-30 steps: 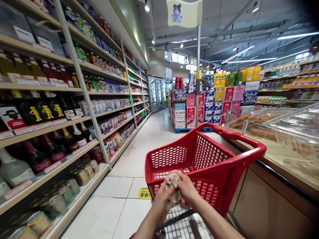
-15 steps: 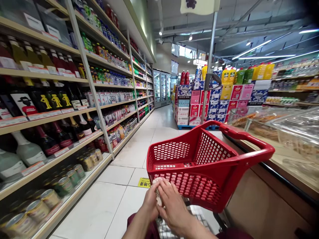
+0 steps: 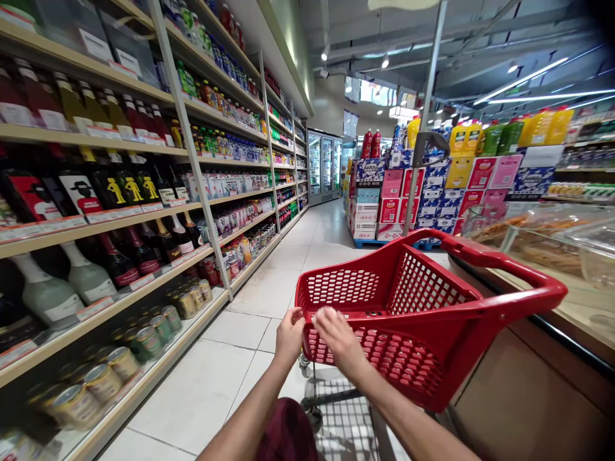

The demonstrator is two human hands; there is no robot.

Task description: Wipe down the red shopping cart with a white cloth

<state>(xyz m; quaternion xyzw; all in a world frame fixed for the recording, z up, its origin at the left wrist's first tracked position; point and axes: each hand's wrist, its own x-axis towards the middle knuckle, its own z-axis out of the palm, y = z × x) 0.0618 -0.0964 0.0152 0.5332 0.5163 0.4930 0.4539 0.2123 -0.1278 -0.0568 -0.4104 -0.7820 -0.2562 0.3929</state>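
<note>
A red plastic shopping basket (image 3: pixel 413 301) sits tilted on a wheeled metal cart frame (image 3: pixel 336 410) in a shop aisle. Both of my hands are at its near rim. My left hand (image 3: pixel 289 334) is at the near left corner with its fingers curled. Just beside it, my right hand (image 3: pixel 340 338) has its fingers bent together against the rim. Whether either hand holds anything is hidden behind the fingers. No crumpled beige wad shows. The red handle (image 3: pixel 504 269) rises at the right.
Shelves of wine bottles (image 3: pixel 115 192) and cans (image 3: pixel 144 333) line the left. A counter with clear food bins (image 3: pixel 538 237) runs along the right, close to the cart. A stack of boxed goods (image 3: pixel 408 192) and fridges (image 3: pixel 327 166) stand ahead down the tiled aisle (image 3: pixel 269 294).
My hands held a crumpled beige wad together low at the basket's front; they have risen to the near rim and the wad is out of sight. The view has shifted left and down.
</note>
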